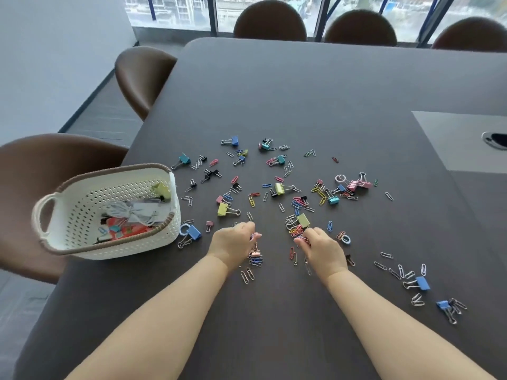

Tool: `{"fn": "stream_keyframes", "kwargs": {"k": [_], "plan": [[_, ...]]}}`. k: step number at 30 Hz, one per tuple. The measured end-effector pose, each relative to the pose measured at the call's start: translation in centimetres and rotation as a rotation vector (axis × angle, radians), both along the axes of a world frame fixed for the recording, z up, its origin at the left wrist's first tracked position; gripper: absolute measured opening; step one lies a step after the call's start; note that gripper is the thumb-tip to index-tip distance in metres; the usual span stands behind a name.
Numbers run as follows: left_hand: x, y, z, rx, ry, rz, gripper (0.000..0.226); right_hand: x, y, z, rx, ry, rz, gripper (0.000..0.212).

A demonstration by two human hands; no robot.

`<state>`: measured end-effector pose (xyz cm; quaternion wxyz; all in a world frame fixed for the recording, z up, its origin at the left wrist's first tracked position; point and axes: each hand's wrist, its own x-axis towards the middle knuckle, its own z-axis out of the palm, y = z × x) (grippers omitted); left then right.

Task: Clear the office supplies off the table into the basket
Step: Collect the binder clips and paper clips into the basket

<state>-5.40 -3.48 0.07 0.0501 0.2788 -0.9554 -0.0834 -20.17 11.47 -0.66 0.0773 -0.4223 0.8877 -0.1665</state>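
Several coloured paper clips and binder clips lie scattered over the dark table [315, 86]. A white perforated basket [82, 215] stands at the table's left edge and holds a cable, cards and a few clips. My left hand [233, 244] rests on the table with its fingers curled around a few small clips; a pink binder clip [255, 253] lies just beside it. My right hand [321, 249] is closed on a bunch of paper clips, right below a yellow-green binder clip [303, 220] and a pile of clips.
Brown chairs stand at the left [142, 75] and behind the basket [24, 187], with more along the far edge by the window. A grey panel with a cable port [493, 139] sits in the table at the right. Blue binder clips [422, 283] lie at the near right.
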Motion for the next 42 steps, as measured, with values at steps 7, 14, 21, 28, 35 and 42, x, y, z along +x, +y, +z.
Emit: {"fn": "stream_keyframes", "kwargs": {"k": [7, 14, 21, 28, 35, 42], "plan": [[5.0, -6.7, 7.6, -0.074, 0.314, -0.037, 0.022, 4.2, -7.7, 7.3, -0.274, 0.027, 0.143, 0.026], [14.4, -14.4, 10.0, -0.090, 0.207, 0.205, 0.034, 9.8, -13.3, 9.9, -0.390, 0.062, 0.198, 0.026], [17.8, -17.9, 8.5, 0.172, 0.009, 0.192, 0.043, 14.0, -17.0, 10.2, -0.427, 0.114, 0.218, 0.025], [20.3, -20.6, 9.1, 0.036, 0.012, 0.122, 0.038, 16.2, -21.1, 11.0, -0.491, 0.123, 0.305, 0.023], [21.5, -20.1, 9.4, -0.085, -0.040, 0.124, 0.044, 19.7, -26.3, 10.3, -0.418, 0.183, 0.450, 0.022], [22.2, -20.7, 8.1, -0.154, -0.099, 0.113, 0.039, 19.6, -26.4, 8.6, -0.012, 0.153, 0.466, 0.034]]}}
